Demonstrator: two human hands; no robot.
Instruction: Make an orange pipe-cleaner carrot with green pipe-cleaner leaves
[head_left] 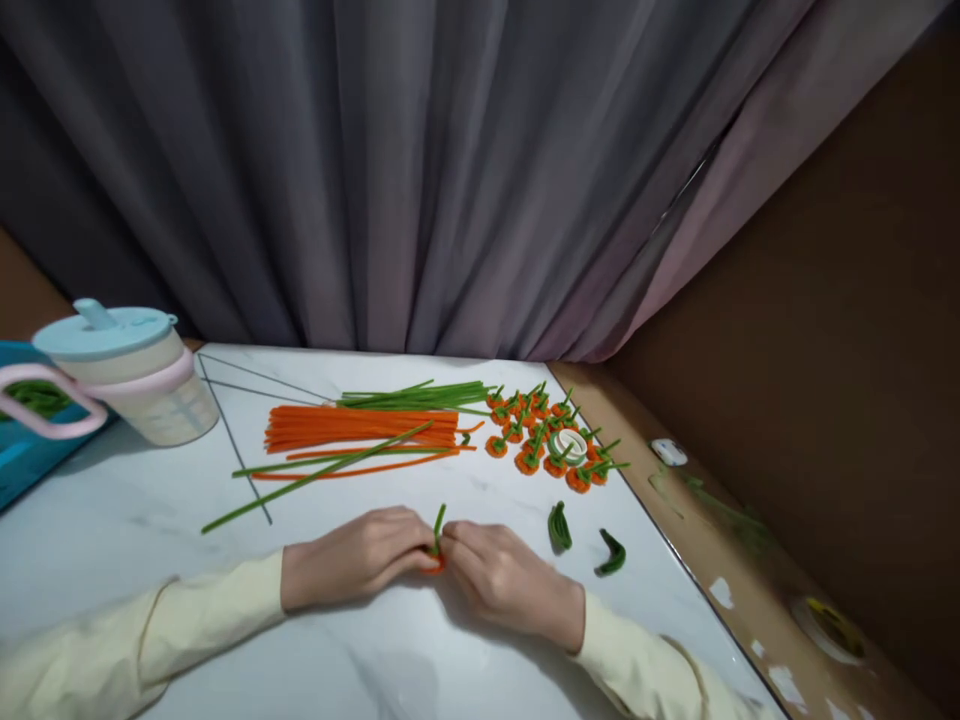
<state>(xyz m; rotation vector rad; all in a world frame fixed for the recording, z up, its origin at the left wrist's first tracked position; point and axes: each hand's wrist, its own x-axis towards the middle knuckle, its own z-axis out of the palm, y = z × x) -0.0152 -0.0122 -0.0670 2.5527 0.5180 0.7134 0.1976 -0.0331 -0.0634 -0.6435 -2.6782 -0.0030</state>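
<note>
Between my two hands is a small orange pipe-cleaner pumpkin (pixel 433 566) with a green stem standing up from it. My left hand (pixel 367 552) pinches it from the left, and the fingers of my right hand (pixel 491 572) close on its right side. Much of the pumpkin is hidden behind the fingertips. Beyond the hands lie a bundle of orange pipe cleaners (pixel 356 428), a bundle of green pipe cleaners (pixel 420 396) and a few loose ones. Many similar pumpkins (pixel 529 460) cluster at the back right, around a roll of tape (pixel 570 446).
Two curled dark green pieces (pixel 559 527) lie right of my right hand. A cup with a blue lid (pixel 161 390) stands at the left, beside a blue tray (pixel 45 445). Thin dark rods (pixel 234 440) lie near it. A grey curtain (pixel 375 180) hangs behind the white table (pixel 300 670).
</note>
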